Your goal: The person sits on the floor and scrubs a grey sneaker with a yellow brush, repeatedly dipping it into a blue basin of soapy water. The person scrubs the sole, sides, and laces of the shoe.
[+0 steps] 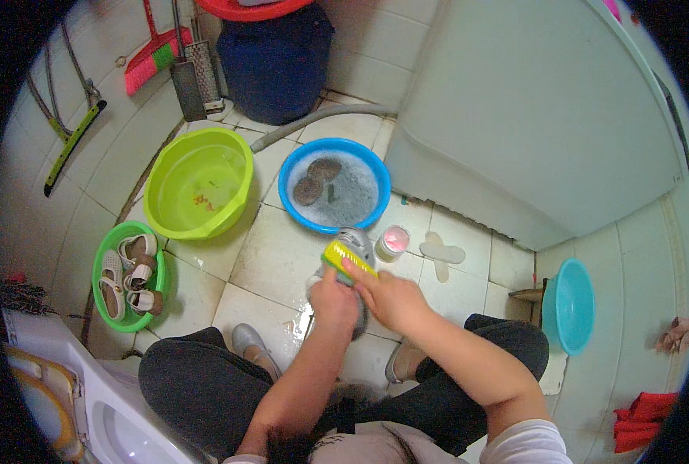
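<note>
My right hand (399,298) grips a yellow scrubbing brush (344,255) and presses it against a grey shoe (361,240). My left hand (334,298) holds that shoe from below, and both hands hide much of it. Just beyond, a blue basin (386,185) contains cloudy, foamy water with brown rounded objects (308,191) partly sunk in it. A tub of pink paste (393,242) stands open right of the brush. Two pale insoles (452,253) lie crossed on the tiles farther right.
To the left is a lime-green basin (165,191) of clear water. White sandals (112,278) fill a small green basin (98,284). A grey hose (315,119) runs along the floor beside a dark blue barrel (275,64). A turquoise basin (573,307) leans at right; a squat toilet (130,429) is lower left.
</note>
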{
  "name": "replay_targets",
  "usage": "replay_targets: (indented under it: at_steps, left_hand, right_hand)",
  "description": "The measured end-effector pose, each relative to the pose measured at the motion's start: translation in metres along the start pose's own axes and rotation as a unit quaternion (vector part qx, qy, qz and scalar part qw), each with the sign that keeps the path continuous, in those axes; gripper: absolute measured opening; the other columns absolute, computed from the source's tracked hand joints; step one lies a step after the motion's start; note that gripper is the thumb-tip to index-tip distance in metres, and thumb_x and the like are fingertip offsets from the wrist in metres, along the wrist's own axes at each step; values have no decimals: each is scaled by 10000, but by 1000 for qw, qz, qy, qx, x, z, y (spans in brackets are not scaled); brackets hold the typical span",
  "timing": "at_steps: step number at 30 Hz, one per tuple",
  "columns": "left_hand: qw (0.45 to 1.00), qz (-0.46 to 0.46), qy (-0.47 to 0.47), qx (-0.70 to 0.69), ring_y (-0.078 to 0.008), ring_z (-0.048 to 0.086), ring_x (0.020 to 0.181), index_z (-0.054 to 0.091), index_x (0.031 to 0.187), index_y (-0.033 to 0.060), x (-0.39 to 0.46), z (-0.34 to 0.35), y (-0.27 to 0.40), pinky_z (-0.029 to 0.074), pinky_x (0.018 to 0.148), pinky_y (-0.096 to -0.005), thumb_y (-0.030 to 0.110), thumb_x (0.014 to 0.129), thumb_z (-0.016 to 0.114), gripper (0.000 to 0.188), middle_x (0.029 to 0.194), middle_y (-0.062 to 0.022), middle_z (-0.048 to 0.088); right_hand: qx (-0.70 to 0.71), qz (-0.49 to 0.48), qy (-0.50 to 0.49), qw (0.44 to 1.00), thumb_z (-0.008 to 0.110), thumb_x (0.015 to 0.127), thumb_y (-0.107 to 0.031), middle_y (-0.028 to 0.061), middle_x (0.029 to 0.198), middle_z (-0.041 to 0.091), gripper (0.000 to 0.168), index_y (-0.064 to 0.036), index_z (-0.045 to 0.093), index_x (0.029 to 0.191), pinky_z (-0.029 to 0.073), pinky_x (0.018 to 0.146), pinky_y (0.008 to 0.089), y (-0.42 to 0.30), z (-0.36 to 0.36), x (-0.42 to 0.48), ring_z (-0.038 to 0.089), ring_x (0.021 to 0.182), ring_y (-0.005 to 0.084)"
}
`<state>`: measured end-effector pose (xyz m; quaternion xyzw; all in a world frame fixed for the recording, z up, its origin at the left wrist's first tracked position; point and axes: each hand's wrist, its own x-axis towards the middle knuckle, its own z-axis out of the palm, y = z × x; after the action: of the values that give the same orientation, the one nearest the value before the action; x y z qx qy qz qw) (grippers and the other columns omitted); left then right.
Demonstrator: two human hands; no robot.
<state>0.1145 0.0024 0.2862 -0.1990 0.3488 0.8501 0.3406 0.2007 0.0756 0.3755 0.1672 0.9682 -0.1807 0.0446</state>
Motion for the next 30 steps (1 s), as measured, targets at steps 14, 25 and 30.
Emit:
replay_targets:
  at_steps: [14,25,30]
  left_hand:
    - [998,-1,-24,-63,-243,582,891,513,1099,-21,-15,20,16,467,773,-384,191,970,466,254,1025,-110,583]
    - [996,9,-39,-78,-219,601,868,553,1031,-9,-16,18,14,485,740,-363,208,957,499,236,1002,-95,606]
    - [998,-5,-38,-44,-208,590,798,541,1049,-11,-14,14,20,485,704,-363,204,950,509,238,966,-86,610]
  right_hand:
    - [-1,22,-17,1000,471,936,-309,188,784,596,551,-388,244,1431,500,577,477,-5,2,6,613,646,390]
    - [9,9,59,998,492,927,-306,190,754,601,566,-371,248,1433,494,559,481,1,8,15,615,641,382]
    - [29,12,19,999,450,945,-329,191,752,598,563,-372,197,1446,501,588,501,3,13,-3,617,661,396]
